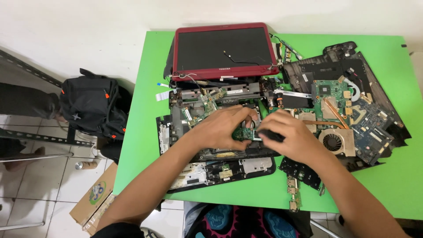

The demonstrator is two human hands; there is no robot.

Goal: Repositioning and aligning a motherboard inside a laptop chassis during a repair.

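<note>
Partly hiding a small green board (245, 132), both hands (260, 130) pinch it; grip unclear.

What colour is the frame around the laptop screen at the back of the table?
Dark red, around a black screen; the laptop screen frame shows clearly in the head view.
</note>
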